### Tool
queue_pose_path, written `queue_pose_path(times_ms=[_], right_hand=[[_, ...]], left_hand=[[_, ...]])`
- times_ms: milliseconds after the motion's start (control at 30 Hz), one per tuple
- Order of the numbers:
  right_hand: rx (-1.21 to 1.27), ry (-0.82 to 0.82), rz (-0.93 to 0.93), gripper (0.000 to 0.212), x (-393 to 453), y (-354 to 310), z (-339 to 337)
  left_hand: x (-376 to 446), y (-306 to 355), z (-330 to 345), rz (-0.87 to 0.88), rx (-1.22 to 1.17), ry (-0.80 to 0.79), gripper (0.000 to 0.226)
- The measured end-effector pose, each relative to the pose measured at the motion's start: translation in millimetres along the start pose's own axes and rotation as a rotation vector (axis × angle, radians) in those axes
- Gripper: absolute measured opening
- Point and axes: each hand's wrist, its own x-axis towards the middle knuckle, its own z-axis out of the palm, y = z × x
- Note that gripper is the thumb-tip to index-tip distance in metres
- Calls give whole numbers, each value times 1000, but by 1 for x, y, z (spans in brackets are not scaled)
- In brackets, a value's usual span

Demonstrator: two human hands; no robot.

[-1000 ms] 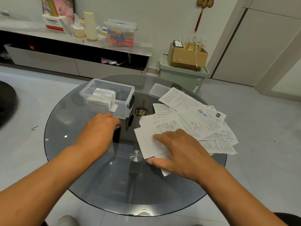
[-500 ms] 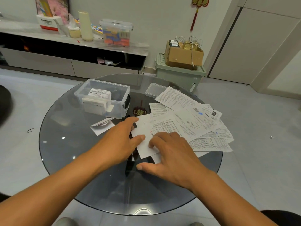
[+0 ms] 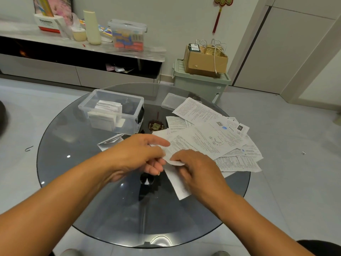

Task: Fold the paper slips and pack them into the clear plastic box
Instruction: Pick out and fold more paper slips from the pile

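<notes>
Paper slip (image 3: 176, 179) sits near the front of the round glass surface (image 3: 77, 182), held by both hands. Right hand (image 3: 198, 169) pinches its upper edge, fingers curled. Left hand (image 3: 137, 154) grips the slip's left edge, index finger extended. Behind: loose pile of printed slips (image 3: 212, 137) on the right, one folded slip (image 3: 110, 142) on the left. Farther back, clear plastic box (image 3: 112, 111) holds stacked folded slips, lid (image 3: 172, 101) off beside it.
</notes>
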Motion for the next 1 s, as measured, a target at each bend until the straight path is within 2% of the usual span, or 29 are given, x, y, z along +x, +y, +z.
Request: queue_pose_path(times_ms=[100,167,233,333,367,467,567,667,767,933,1000], right_hand=[[210,-82,13,13,1,5,-14],[331,-180,36,11,-1,4,-21],[416,-251,67,16,-3,2,-23],[433,-269,96,16,-2,1,-22],[430,-266,124,23,-2,1,-22],[370,-189,206,68,0,1,-17],[234,-74,208,103,1,-2,-6],[100,-34,227,116,1,-6,4],[97,-45,289,112,3,-4,1],[128,-56,391,85,5,8,-12],[186,-40,408,71,4,12,-15]], left_hand=[[-15,9,-24,-5,294,-251,62],[-18,9,-40,-7,524,-217,74],[-18,4,-47,10,702,-118,64],[-14,-9,-43,34,703,-110,35],[-11,-13,-38,42,690,-88,29],[-3,-22,-23,55,688,6,17],[-2,-27,-15,52,691,60,31],[-3,-31,-14,88,742,118,45],[-6,-29,-11,85,826,183,51],[-6,-26,-11,107,778,192,95],[-5,-27,-12,155,815,194,89]])
